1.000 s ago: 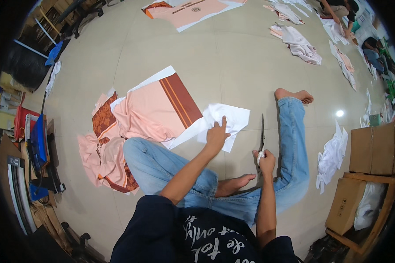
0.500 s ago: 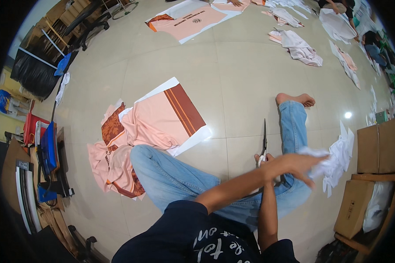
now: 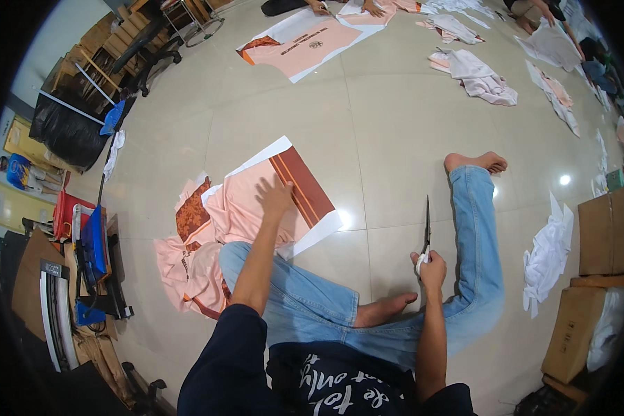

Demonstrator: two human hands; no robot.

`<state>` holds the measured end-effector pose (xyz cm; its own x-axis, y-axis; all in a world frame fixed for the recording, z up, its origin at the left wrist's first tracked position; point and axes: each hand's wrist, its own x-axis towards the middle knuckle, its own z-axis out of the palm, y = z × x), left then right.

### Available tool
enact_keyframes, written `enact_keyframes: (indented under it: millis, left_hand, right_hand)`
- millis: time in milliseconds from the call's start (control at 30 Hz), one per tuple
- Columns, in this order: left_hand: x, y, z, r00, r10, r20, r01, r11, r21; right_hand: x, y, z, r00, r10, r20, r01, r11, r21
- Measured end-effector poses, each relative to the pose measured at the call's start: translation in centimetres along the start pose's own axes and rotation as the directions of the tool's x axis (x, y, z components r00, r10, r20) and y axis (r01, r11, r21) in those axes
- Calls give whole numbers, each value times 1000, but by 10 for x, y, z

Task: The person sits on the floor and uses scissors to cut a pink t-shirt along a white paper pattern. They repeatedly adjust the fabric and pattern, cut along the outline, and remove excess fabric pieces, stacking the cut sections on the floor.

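Peach fabric panel [image 3: 246,191] of thin, matt cloth, softly wrinkled, with a smooth, printed-looking brown band [image 3: 303,186]. Scissors [image 3: 428,220] have dark metal blades and smooth white handles, perhaps plastic. Jeans [image 3: 477,229] are faded, matt denim; the dark T-shirt [image 3: 376,360] is soft, matt cloth with white print. The tiled floor [image 3: 388,159] is smooth and glossy, catching bright reflections. White scraps [image 3: 549,255] look like crumpled cloth. A black bag [image 3: 69,132] is shiny, creased plastic; the dustpan [image 3: 112,119] is blue plastic. The brown box [image 3: 605,232] is matt cardboard.
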<state>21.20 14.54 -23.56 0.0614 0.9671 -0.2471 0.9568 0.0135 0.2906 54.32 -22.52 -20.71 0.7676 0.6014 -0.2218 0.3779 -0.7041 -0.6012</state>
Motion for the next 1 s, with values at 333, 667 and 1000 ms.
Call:
enact_keyframes:
  millis: [333, 667, 1000]
  left_hand:
    - [-27, 151, 81, 905, 399, 145, -400, 916, -27]
    - [-84, 187, 74, 974, 225, -27, -225, 952, -208]
    - [192, 22, -44, 865, 187, -466, -331, 910, -250]
  right_hand:
    - [-1, 6, 8, 998, 13, -55, -9, 998, 59]
    - [2, 21, 10, 972, 162, -172, -133, 977, 165]
    - [2, -3, 11, 983, 145, -116, -131, 984, 118]
